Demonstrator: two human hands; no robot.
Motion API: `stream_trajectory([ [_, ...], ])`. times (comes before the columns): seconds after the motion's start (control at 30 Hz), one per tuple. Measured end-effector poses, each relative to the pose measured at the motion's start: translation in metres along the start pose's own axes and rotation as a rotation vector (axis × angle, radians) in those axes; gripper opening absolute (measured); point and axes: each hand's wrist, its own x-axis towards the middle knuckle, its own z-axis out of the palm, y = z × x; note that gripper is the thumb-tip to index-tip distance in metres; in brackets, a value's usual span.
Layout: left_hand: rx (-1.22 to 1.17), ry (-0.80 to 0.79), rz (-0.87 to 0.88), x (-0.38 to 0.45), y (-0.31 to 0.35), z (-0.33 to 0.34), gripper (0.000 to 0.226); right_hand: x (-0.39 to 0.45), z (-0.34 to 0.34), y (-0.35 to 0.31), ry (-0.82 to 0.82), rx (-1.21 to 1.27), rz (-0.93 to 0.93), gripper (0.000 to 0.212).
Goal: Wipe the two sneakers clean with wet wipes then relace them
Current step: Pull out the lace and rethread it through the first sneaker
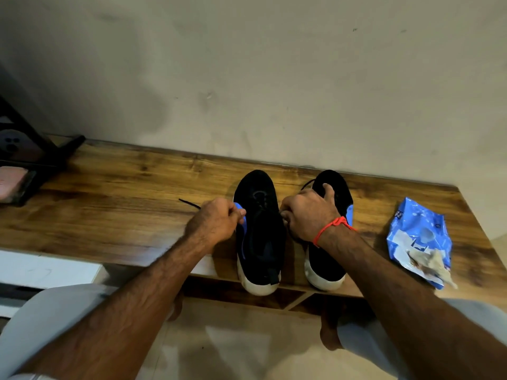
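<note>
On my feed two black sneakers with white soles stood side by side on the wooden shelf (pixel 115 212), toes toward the wall and heels at the front edge. The left hand (pixel 216 222) was closed in a fist at the outer side of the left sneaker (pixel 259 237), beside its blue panel, with a black lace (pixel 189 203) running out of the fist and lying on the wood to the left. The right hand (pixel 308 215) sat between the pair, over the inner side of the right sneaker (pixel 326 259); its fingers were curled and seemed to pinch a lace end near the left sneaker's eyelets, though I could not make out the lace inside the grip, and the thumb pointed up against the right sneaker's toe. A red thread (pixel 333 227) circled that wrist. The blue wet wipes pack (pixel 419 234) lay well to the right on the shelf, a crumpled used wipe (pixel 430 266) resting on its near end.
</note>
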Motion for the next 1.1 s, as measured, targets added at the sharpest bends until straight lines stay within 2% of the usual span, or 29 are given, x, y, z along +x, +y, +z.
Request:
stream_trajectory([
  [0.17, 0.108, 0.045, -0.029, 0.001, -0.005, -0.004, 0.036, 0.0, 0.001, 0.0, -0.013, -0.033, 0.008, 0.013],
  [0.27, 0.228, 0.109, 0.019, -0.002, -0.006, -0.004, 0.034, -0.004, 0.004, -0.003, 0.079, -0.078, -0.006, 0.018],
  [0.37, 0.229, 0.11, -0.005, -0.004, -0.005, -0.006, 0.033, -0.003, 0.004, -0.009, 0.062, 0.117, 0.026, 0.021],
  [0.4, 0.127, 0.068, -0.026, -0.004, -0.004, -0.007, 0.032, -0.002, 0.006, -0.01, 0.063, 0.25, 0.047, 0.022],
  [0.5, -0.424, -0.05, -0.164, -0.006, 0.002, -0.008, 0.021, 0.003, 0.008, -0.012, 0.183, 0.652, 0.118, 0.018],
  [0.57, -0.687, -0.025, -0.211, -0.005, 0.004, -0.006, 0.015, 0.006, 0.009, -0.016, 0.233, 0.916, 0.187, 0.01],
  [0.63, -0.918, 0.041, -0.169, -0.002, 0.008, -0.003, 0.01, 0.006, 0.01, -0.023, 0.177, 1.285, 0.277, 0.002],
  [0.7, -1.106, 0.114, -0.086, -0.001, 0.015, -0.003, 0.014, 0.008, 0.011, -0.025, 0.138, 1.576, 0.337, 0.014],
  [0.87, -1.254, 0.232, 0.055, 0.002, 0.02, -0.013, 0.019, 0.011, 0.005, -0.021, 0.122, 1.784, 0.419, 0.027],
  [1.1, -1.297, 0.322, 0.114, 0.002, 0.033, -0.022, 0.026, 0.016, 0.003, -0.024, 0.095, 1.829, 0.364, 0.012],
])
